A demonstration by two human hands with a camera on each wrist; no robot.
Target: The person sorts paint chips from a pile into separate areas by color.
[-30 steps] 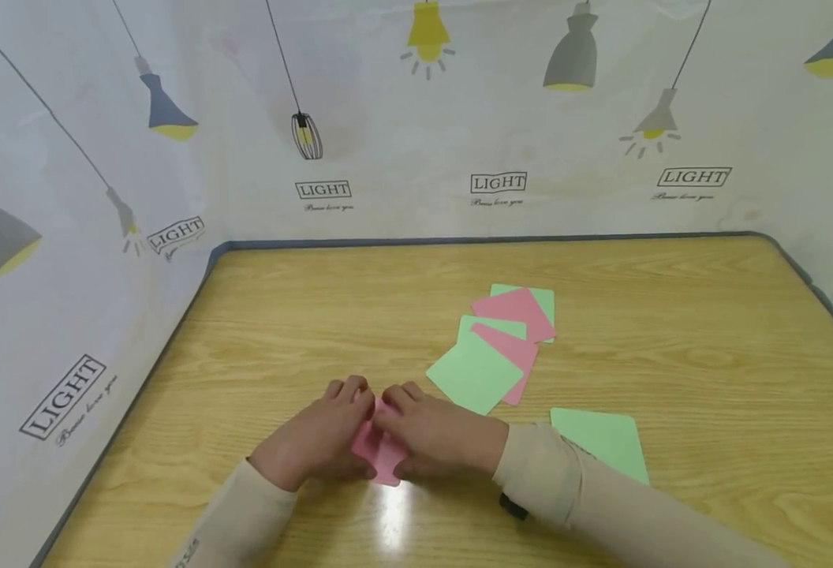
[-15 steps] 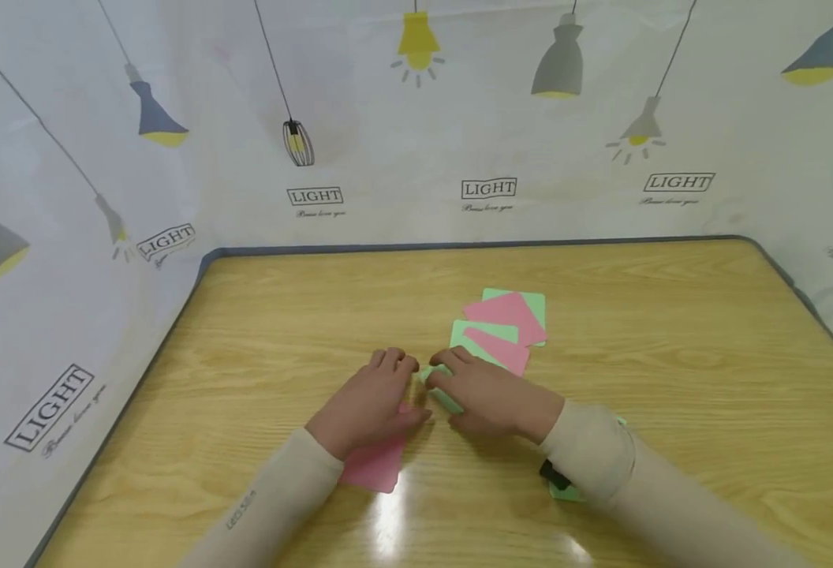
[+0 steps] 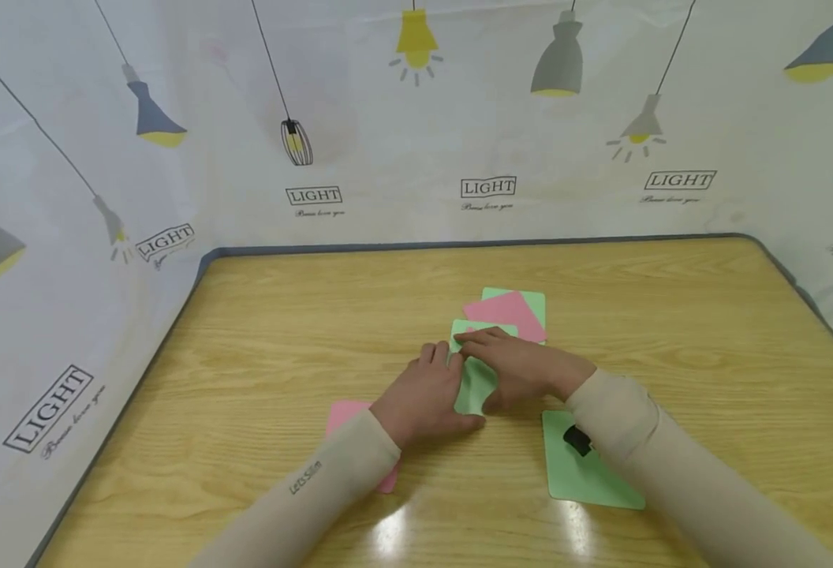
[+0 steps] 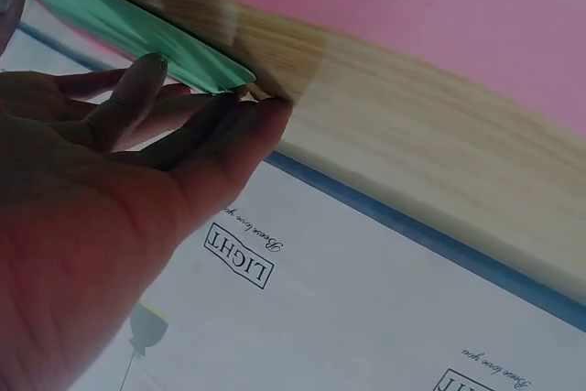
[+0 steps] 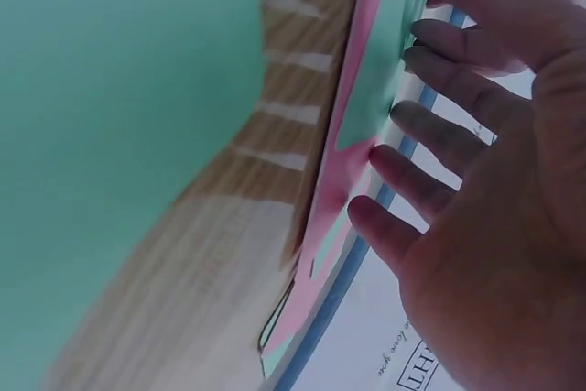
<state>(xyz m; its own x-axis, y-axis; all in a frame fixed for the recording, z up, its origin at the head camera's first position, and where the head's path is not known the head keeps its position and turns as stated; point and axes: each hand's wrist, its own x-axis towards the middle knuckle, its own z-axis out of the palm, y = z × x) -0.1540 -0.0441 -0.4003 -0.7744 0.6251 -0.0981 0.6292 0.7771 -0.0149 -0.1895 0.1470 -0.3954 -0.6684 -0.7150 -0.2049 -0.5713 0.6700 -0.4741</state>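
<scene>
Between my two hands lies a green square card (image 3: 475, 388), its surface slightly buckled in the head view. My left hand (image 3: 423, 394) touches its left side with the fingertips, thumb stretched toward the right. From the right, my right hand (image 3: 526, 367) reaches over it with fingers extended and touching the cards. In the left wrist view, the left hand (image 4: 101, 180) has fingertips at the edge of the green card (image 4: 137, 29). The right wrist view has the right hand (image 5: 494, 162) with spread fingers against overlapping pink and green cards; one pink card (image 5: 343, 167) shows there.
Behind the hands, a pink card (image 3: 509, 312) overlaps another green card (image 3: 537, 298). A separate pink card (image 3: 345, 414) lies partly under the left forearm. Another green card (image 3: 587, 481) sits below the right wrist. Printed sheeting (image 3: 388, 142) borders the wooden table (image 3: 282, 315).
Both hands have left the pink card, which they were squeezing, and moved right and farther forward to the green card. The pink card now lies on the table.
</scene>
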